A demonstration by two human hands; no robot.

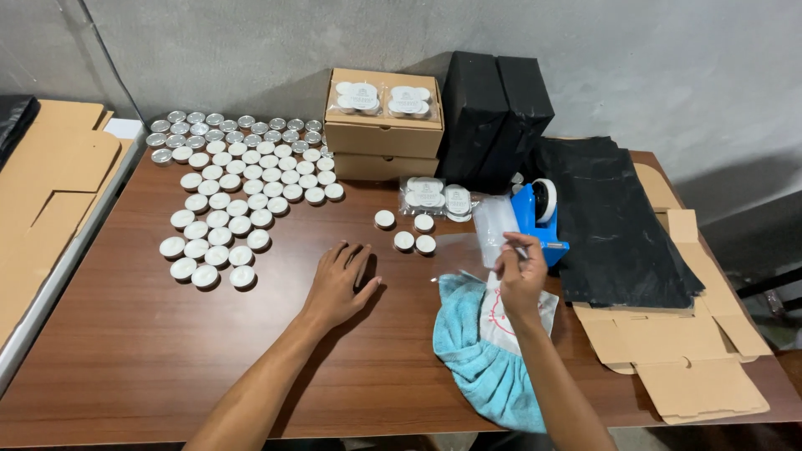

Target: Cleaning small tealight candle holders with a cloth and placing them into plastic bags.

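Observation:
My left hand (341, 281) rests flat on the brown table (150, 342), fingers spread, holding nothing. Just beyond it lie a few loose white tealight candles (405, 231). My right hand (522, 274) is raised above a blue cloth (480, 355) and pinches the edge of a clear plastic bag (494, 219), right in front of a blue tape dispenser (539, 215). A sealed clear pack of tealights (436, 198) lies behind the loose candles.
Many tealights (238, 196) fill the table's left rear. Two stacked cardboard boxes (383, 138) carry packed candles on top. Black wrapped boxes (493, 113), black plastic sheets (618, 221) and flat cardboard (685, 359) lie right. More flat cardboard (46, 192) lies far left.

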